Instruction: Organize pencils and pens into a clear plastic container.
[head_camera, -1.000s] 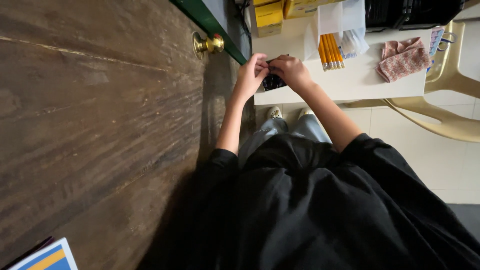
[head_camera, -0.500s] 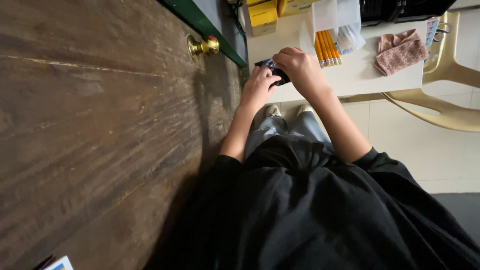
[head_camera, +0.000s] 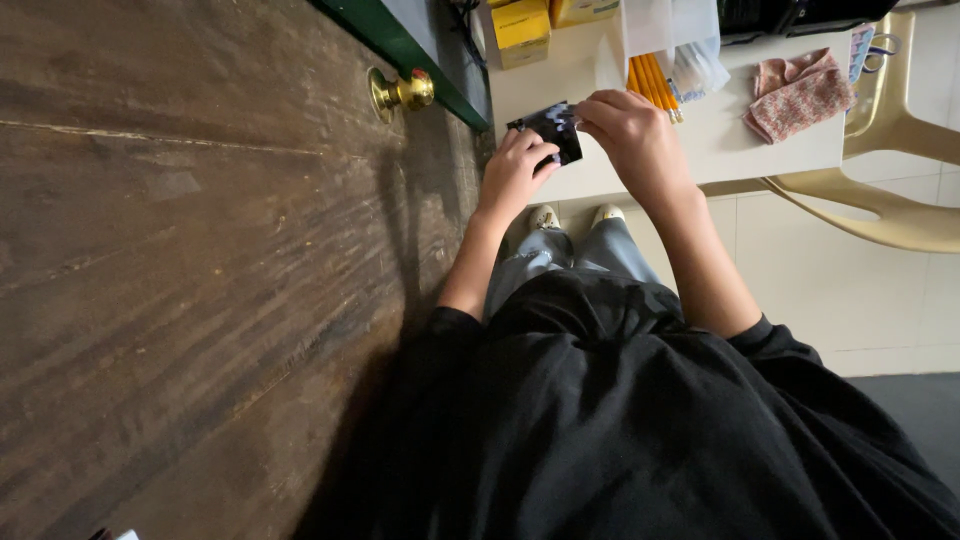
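Small black packet (head_camera: 548, 131): lower part hidden behind left hand (head_camera: 513, 178); kind indeterminable. Yellow box (head_camera: 521, 28), plastic chair (head_camera: 900, 150): cut off by frame edges.

Filling the left side: a dark wooden door (head_camera: 200, 260) with a brass knob (head_camera: 400, 93), edged by a green frame (head_camera: 400, 50). Lying on a white table (head_camera: 760, 150): yellow boxes (head_camera: 522, 28), a bundle of yellow pencils (head_camera: 652, 82), a pink cloth (head_camera: 800, 95). Standing alongside: a cream plastic chair (head_camera: 890, 210) on pale floor tiles (head_camera: 860, 300).
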